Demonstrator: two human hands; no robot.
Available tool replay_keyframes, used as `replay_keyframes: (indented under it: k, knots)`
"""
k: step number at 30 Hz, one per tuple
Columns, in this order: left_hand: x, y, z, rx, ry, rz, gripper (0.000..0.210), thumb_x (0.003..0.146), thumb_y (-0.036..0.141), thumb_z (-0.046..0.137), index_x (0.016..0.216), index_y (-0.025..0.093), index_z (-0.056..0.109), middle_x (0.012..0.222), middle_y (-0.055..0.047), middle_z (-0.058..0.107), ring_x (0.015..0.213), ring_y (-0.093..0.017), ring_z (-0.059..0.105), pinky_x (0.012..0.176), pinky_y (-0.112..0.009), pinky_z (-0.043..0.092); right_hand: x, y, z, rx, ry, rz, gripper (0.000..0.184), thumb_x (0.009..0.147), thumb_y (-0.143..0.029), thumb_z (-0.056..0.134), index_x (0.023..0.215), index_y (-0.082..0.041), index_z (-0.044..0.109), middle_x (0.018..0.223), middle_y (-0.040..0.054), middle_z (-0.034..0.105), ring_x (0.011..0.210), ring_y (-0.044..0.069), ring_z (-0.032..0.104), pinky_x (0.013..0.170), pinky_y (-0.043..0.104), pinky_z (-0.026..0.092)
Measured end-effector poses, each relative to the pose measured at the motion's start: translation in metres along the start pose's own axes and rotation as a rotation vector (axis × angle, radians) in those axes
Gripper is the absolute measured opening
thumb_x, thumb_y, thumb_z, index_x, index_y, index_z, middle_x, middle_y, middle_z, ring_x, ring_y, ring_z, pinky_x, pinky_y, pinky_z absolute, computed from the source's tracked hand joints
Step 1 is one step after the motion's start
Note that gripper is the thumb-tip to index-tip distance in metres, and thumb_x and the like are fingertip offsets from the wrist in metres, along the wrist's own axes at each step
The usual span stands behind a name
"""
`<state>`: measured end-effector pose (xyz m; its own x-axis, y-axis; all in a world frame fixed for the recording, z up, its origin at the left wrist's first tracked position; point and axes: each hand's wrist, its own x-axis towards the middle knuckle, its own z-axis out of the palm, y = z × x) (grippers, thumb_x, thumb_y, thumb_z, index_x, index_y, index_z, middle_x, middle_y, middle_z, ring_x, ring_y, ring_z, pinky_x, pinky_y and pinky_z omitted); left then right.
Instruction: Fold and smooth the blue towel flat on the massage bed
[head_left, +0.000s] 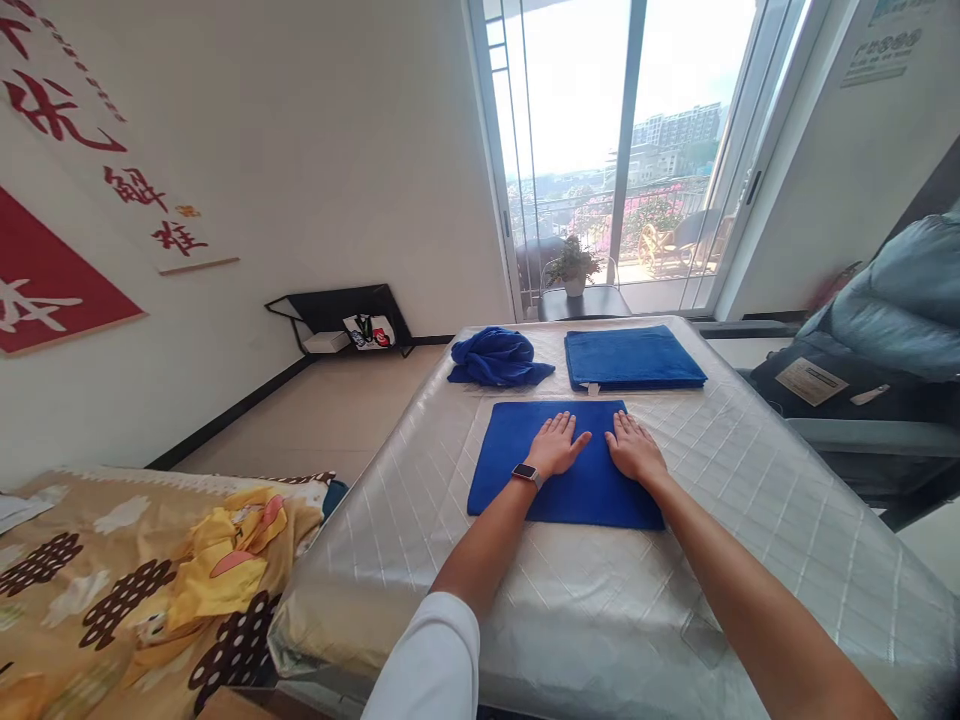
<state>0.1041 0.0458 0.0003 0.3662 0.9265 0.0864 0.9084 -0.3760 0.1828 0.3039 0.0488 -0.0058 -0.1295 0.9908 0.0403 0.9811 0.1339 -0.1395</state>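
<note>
A blue towel (502,470), folded into a flat rectangle, lies on the plastic-wrapped mattress (405,540) in front of me. My left hand (555,444) rests flat on its middle, fingers stretched forward and thumb out. At its right side my right hand (634,446) presses down with the palm flat and the fingers extended. Behind it on the right sits a folded stack of blue towels (634,357) with a small white tag at its front edge. A crumpled blue towel (496,357) is bunched up at the back left.
To the left is a bed with a patterned sheet (120,560) and a yellow garment (225,560) on it. A dark chair (862,435) holding clothing stands close on the right. Beyond the mattress, a potted plant (574,275) is by the glass door.
</note>
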Motion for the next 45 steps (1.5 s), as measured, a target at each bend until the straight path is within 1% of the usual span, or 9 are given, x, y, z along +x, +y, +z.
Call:
replay_keyframes:
  k: [5, 10, 16, 22, 27, 31, 37, 41, 45]
  knots:
    - [-0.03, -0.079, -0.021, 0.014, 0.021, -0.3, 0.081, 0.1, 0.064, 0.009, 0.157, 0.01, 0.028, 0.164, -0.014, 0.024, 0.153, -0.025, 0.02, 0.125, -0.043, 0.017, 0.002, 0.001, 0.002, -0.011, -0.01, 0.011, 0.068, 0.103, -0.042, 0.016, 0.159, -0.004, 0.024, 0.166, 0.0109, 0.02, 0.153, 0.021, 0.016, 0.124, 0.036, 0.013]
    - [-0.046, -0.108, -0.023, 0.043, 0.065, -0.374, 0.083, 0.1, 0.064, 0.011, 0.156, 0.004, 0.029, 0.164, -0.018, 0.024, 0.152, -0.026, 0.021, 0.123, -0.04, 0.018, 0.002, 0.0, 0.0, -0.012, -0.025, 0.025, 0.069, 0.102, -0.043, 0.016, 0.159, -0.005, 0.023, 0.167, 0.0112, 0.02, 0.153, 0.02, 0.016, 0.124, 0.036, 0.013]
    - [-0.045, -0.106, -0.019, 0.018, 0.076, -0.371, 0.084, 0.1, 0.065, 0.012, 0.156, 0.005, 0.028, 0.164, -0.019, 0.024, 0.152, -0.027, 0.022, 0.123, -0.042, 0.019, 0.005, -0.005, -0.009, -0.099, -0.077, 0.034, 0.07, 0.102, -0.043, 0.017, 0.158, -0.003, 0.025, 0.166, 0.0136, 0.02, 0.153, 0.024, 0.018, 0.124, 0.042, 0.012]
    - [-0.044, -0.107, -0.017, 0.021, 0.087, -0.366, 0.084, 0.1, 0.065, 0.012, 0.155, 0.004, 0.029, 0.163, -0.019, 0.024, 0.152, -0.028, 0.021, 0.124, -0.042, 0.019, 0.034, -0.009, -0.021, -0.032, -0.1, 0.027, 0.069, 0.102, -0.044, 0.015, 0.158, -0.005, 0.027, 0.166, 0.0134, 0.021, 0.153, 0.023, 0.015, 0.123, 0.042, 0.016]
    - [-0.046, -0.107, -0.016, 0.034, 0.08, -0.36, 0.084, 0.1, 0.066, 0.011, 0.157, 0.006, 0.027, 0.164, -0.019, 0.023, 0.153, -0.028, 0.019, 0.124, -0.042, 0.018, 0.052, -0.004, -0.008, 0.0, -0.059, 0.038, 0.071, 0.102, -0.046, 0.018, 0.159, -0.005, 0.024, 0.166, 0.0117, 0.021, 0.153, 0.02, 0.016, 0.124, 0.037, 0.014]
    - [-0.048, -0.105, -0.017, 0.055, 0.088, -0.323, 0.077, 0.101, 0.064, 0.013, 0.159, 0.014, 0.024, 0.165, -0.015, 0.023, 0.153, -0.028, 0.02, 0.122, -0.047, 0.021, 0.051, 0.001, 0.004, 0.019, 0.007, 0.051, 0.069, 0.102, -0.045, 0.016, 0.158, -0.005, 0.026, 0.166, 0.0114, 0.024, 0.153, 0.019, 0.018, 0.124, 0.037, 0.014]
    - [-0.054, -0.099, -0.026, 0.132, 0.166, -0.316, 0.07, 0.104, 0.056, 0.014, 0.157, 0.013, 0.032, 0.163, -0.013, 0.029, 0.152, -0.026, 0.023, 0.124, -0.046, 0.02, 0.048, -0.003, 0.002, 0.024, 0.023, 0.045, 0.068, 0.102, -0.041, 0.018, 0.157, -0.003, 0.027, 0.165, 0.0125, 0.025, 0.152, 0.021, 0.019, 0.124, 0.038, 0.015]
    - [-0.05, -0.078, -0.031, 0.135, 0.182, -0.226, 0.071, 0.104, 0.054, 0.013, 0.155, 0.01, 0.035, 0.162, -0.014, 0.032, 0.152, -0.025, 0.024, 0.124, -0.043, 0.021, 0.049, -0.004, 0.003, 0.044, 0.026, 0.049, 0.068, 0.102, -0.04, 0.019, 0.157, -0.002, 0.028, 0.165, 0.0127, 0.026, 0.152, 0.021, 0.02, 0.124, 0.037, 0.014]
    - [-0.015, -0.025, -0.023, 0.059, 0.097, 0.017, 0.072, 0.104, 0.057, 0.012, 0.155, 0.012, 0.036, 0.16, -0.013, 0.037, 0.15, -0.024, 0.028, 0.123, -0.041, 0.025, 0.048, -0.004, 0.004, 0.063, 0.029, 0.044, 0.067, 0.102, -0.04, 0.019, 0.158, -0.003, 0.027, 0.165, 0.0133, 0.025, 0.152, 0.021, 0.019, 0.124, 0.038, 0.015]
